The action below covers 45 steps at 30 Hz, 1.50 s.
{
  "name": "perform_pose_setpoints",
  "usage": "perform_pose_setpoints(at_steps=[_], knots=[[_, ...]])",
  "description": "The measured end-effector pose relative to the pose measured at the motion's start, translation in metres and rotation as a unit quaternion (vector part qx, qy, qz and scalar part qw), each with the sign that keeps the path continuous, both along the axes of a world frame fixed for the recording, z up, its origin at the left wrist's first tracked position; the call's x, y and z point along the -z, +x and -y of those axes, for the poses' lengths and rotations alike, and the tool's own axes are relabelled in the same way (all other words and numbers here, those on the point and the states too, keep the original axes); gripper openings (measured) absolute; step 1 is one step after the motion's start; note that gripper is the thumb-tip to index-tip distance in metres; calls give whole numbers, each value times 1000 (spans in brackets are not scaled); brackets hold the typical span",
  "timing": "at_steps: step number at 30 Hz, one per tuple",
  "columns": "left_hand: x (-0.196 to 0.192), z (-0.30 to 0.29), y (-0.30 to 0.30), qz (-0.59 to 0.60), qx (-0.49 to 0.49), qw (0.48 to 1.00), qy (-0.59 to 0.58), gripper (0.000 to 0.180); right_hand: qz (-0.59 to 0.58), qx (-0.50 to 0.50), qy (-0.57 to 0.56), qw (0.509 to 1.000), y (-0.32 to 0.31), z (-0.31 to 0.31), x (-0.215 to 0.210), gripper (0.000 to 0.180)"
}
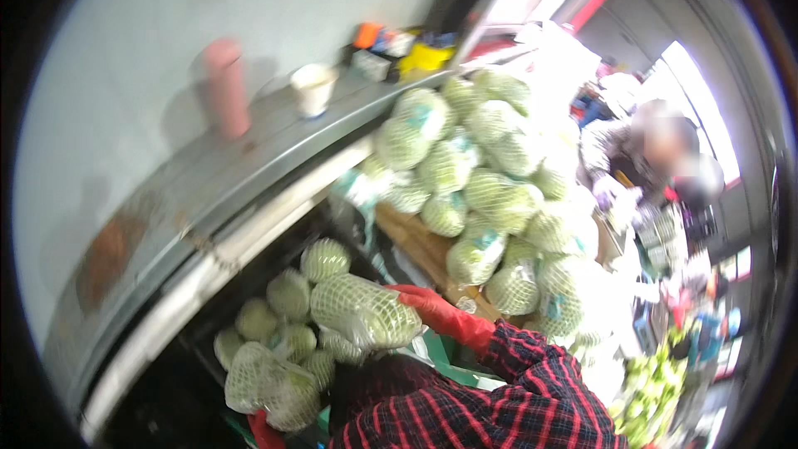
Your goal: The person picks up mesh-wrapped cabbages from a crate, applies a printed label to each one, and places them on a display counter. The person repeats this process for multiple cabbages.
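Note:
My right hand [436, 314], in a red rubber glove, is closed on one end of a pale green cabbage [364, 308] in a white foam net and clear wrap. It is tilted above a dark crate [195, 328] holding several other netted cabbages [289, 295]. Low in the picture, the red-gloved fingers of my left hand [264, 431] press against the underside of another netted cabbage [274, 387], which hides much of that hand. A red and dark plaid sleeve [515, 395] covers my right arm.
Many netted cabbages [499, 191] are heaped beyond the crate, on brown cardboard [416, 237]. A grey ledge [191, 191] along the wall carries a pink bottle [226, 90], a white cup [313, 90] and small boxes [371, 65]. Another person [611, 145] is at the far right, near loose greens [652, 391].

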<state>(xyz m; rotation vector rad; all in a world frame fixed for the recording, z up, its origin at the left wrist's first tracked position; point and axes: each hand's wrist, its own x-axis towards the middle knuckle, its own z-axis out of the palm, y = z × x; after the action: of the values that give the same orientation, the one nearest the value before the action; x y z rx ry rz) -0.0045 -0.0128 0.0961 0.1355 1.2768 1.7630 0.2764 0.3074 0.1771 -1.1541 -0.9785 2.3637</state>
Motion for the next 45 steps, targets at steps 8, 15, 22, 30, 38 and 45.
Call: perform_pose_setpoints(at_steps=[8, 15, 22, 30, 38, 45], knots=[[-18, -188, 0, -115, 208, 967, 88, 68, 33, 240, 346, 906, 152, -11, -138, 59], [-197, -432, 140, -401, 208, 820, 352, 87, 135, 413, 611, 662, 268, -67, -217, 71], [-233, -602, 194, -782, 5, 547, 298, 101, 360, 348, 765, 404, 276, -217, -223, 76], [-200, -603, 230, -676, 92, 598, 422, 95, 448, 94, 814, 356, 394, -313, -161, 66], [-80, -415, 224, -605, 86, 758, 225, 68, 464, 78, 812, 345, 340, -227, -196, 47], [133, -85, 189, -456, 133, 854, -210, 50, 295, -295, 635, 650, 116, -79, -154, 68]])
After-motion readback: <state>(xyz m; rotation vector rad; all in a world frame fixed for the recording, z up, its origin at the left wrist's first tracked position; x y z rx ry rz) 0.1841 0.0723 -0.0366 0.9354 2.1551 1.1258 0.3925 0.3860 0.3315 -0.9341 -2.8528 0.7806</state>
